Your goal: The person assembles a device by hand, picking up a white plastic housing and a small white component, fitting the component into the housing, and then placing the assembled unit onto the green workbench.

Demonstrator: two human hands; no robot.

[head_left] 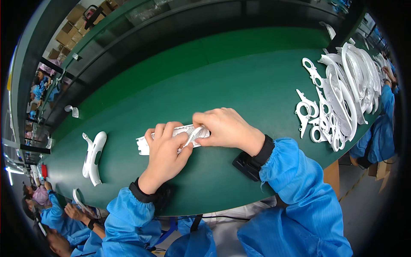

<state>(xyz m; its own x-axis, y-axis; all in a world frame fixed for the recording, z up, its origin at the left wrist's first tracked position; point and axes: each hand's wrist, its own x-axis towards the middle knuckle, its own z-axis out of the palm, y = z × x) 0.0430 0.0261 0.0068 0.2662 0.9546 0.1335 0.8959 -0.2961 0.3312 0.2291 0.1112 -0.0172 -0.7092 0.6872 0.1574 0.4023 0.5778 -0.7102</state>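
Both my hands meet over a white plastic housing (pixel 144 147) with a perforated patch, lying at the middle of the green table. My left hand (pixel 167 145) grips the housing, its fingers over the far edge and its thumb near the front. At the right end, my right hand (pixel 224 130) pinches a thin curved white strip (pixel 196 133) that stands across the perforated patch. Its lower end is close to my left thumb. Whether the strip is a separate part or joined to the housing, I cannot tell.
A white forked plastic part (pixel 93 157) lies to the left. Piled at the right are long curved white shells (pixel 355 81) and several ringed white pieces (pixel 305 110). Co-workers in blue sit at the left (pixel 60 214) and right (pixel 383 124). A dark shelf frame borders the far side.
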